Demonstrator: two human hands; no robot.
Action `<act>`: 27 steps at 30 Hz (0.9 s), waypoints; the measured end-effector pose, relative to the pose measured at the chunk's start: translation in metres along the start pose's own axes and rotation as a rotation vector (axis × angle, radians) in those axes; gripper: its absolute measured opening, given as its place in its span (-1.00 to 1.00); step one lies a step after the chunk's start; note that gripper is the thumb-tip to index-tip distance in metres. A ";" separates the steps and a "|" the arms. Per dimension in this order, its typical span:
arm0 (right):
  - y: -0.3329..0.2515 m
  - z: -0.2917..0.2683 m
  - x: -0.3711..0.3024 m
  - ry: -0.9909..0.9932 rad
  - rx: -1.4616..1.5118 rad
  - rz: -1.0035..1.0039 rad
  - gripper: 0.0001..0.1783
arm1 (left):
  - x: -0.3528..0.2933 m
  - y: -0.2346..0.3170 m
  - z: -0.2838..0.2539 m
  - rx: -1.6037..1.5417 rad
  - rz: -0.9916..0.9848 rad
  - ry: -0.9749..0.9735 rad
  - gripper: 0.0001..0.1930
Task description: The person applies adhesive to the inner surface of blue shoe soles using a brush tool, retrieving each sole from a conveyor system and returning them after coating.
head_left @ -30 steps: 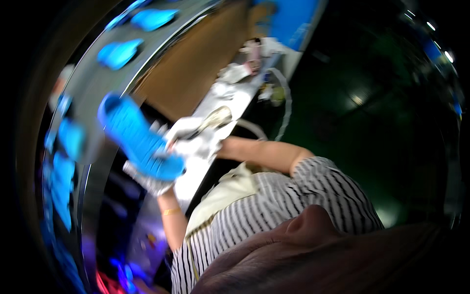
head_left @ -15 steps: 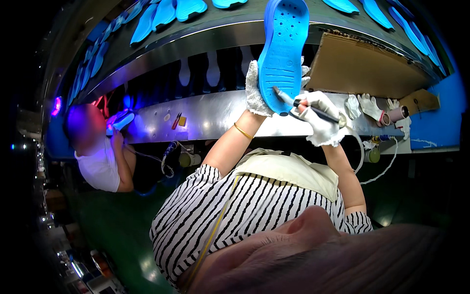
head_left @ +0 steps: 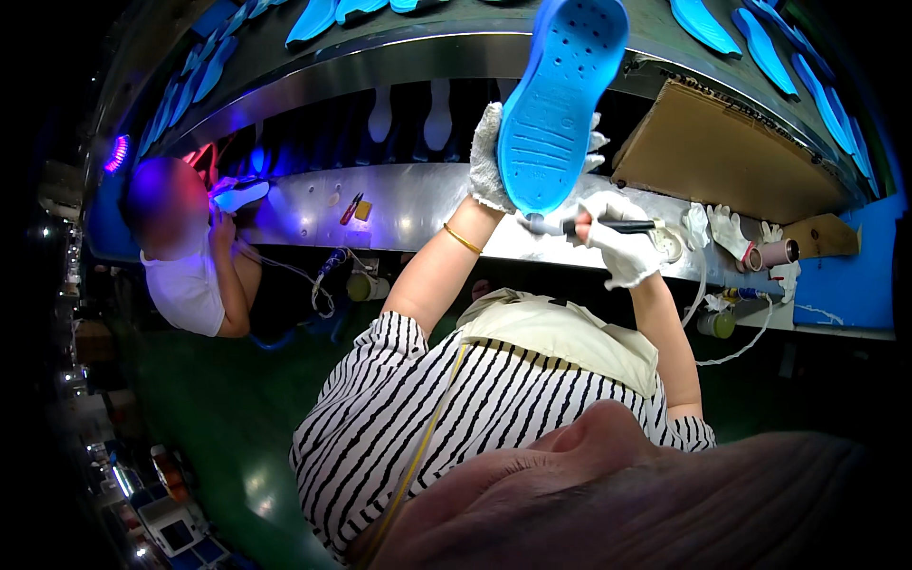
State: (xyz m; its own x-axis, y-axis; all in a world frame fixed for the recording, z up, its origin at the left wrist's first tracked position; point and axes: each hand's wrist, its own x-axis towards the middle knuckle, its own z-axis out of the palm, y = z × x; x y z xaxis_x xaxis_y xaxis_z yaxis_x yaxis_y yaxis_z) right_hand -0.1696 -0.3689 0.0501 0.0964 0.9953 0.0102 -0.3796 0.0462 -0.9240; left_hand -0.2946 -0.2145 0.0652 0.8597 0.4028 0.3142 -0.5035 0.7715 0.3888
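Note:
My left hand, in a white knit glove, is wrapped round a bright blue shoe sole from beneath. Its fingertips show at the sole's right edge. The sole is held up with its heel end toward me; the far part has several round holes and the near part raised ridges. My right hand, gloved with some bare fingertips, grips a black-handled brush. The brush tip points left, just below the heel end; whether it touches the rim I cannot tell.
Blue soles lie on the conveyor belt beyond. A cardboard box and spare gloves are on the right. Red-handled pliers and a yellow block lie on the metal bench. A co-worker sits left, near purple light.
The brush has moved off the sole's ridged face to just below its heel end, its handle now nearly level. The sole has tilted slightly, its far end shifting right.

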 end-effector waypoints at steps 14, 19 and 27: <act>-0.026 0.013 0.005 -0.034 -0.655 -0.185 -0.84 | 0.017 0.011 -0.006 0.162 -0.267 0.294 -0.43; -0.052 0.002 0.011 -0.141 -0.494 0.106 -0.90 | 0.019 0.008 -0.012 0.348 -0.449 0.420 -0.58; -0.059 -0.007 0.009 -0.085 -0.851 0.044 -0.89 | 0.026 0.007 -0.011 0.468 -0.651 0.318 -0.50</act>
State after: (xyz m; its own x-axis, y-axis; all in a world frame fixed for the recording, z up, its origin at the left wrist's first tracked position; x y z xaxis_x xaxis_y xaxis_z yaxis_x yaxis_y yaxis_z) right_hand -0.1398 -0.3633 0.1019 0.0155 0.9993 -0.0355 0.4417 -0.0387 -0.8963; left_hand -0.2744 -0.1930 0.0666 0.9373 0.1237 -0.3259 0.1747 0.6423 0.7462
